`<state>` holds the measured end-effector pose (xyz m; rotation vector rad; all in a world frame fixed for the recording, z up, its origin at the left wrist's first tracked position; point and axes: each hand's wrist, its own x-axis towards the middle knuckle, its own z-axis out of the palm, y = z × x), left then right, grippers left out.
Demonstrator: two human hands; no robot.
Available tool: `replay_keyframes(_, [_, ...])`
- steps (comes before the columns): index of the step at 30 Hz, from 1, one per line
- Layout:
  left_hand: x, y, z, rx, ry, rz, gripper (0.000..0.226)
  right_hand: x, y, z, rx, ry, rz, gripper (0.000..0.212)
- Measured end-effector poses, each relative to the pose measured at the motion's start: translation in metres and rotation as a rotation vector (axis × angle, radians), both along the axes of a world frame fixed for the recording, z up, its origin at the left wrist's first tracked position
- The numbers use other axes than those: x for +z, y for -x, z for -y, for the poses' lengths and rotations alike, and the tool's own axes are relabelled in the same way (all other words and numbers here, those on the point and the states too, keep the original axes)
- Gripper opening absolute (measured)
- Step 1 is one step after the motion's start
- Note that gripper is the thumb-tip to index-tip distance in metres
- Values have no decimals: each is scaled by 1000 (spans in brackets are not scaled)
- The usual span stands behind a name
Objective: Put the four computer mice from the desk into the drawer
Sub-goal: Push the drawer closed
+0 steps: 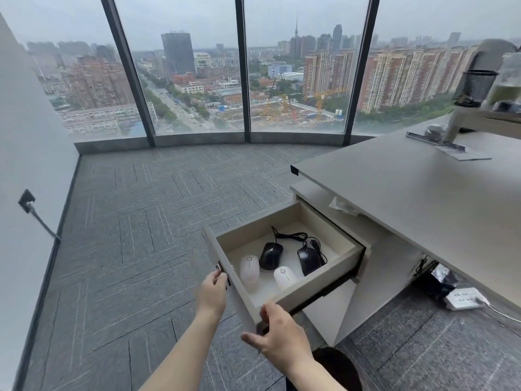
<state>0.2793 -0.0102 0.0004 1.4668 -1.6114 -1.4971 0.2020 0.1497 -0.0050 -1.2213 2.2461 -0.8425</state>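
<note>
The drawer (pixel 327 283) under the desk stands pulled out. Inside lie two white mice, one at the left (pixel 249 270) and one nearer the front (pixel 284 277). Beside them are two black wired mice, one in the middle (pixel 271 255) and one at the right (pixel 309 260), with their cables coiled behind. My left hand (pixel 212 294) rests against the drawer's front panel (pixel 225 266) near its lock, fingers curled on the panel's edge. My right hand (pixel 277 338) touches the panel's near corner with the fingers bent around it.
The grey desk top (pixel 423 198) stretches to the right, with a crumpled wrapper (pixel 344 206) on the cabinet beneath it. A white power strip (pixel 463 298) lies on the carpet under the desk. Carpeted floor (pixel 141 235) spreads to the left up to the windows.
</note>
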Motion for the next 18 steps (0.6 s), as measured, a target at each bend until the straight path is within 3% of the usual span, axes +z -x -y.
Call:
replay_keyframes(3, [-5,7,-5,-11,-89,-120,30,-10,2,3,-61,1,-6,39])
replay_keyframes(8, [-2,21,-9,-55,-134,-215,43,-14,15,2,-119,6,-2,36])
replay_keyframes(18, [-8,116,-19,-256,-182,-214,59,-13,95,-18,-428,53,75,35])
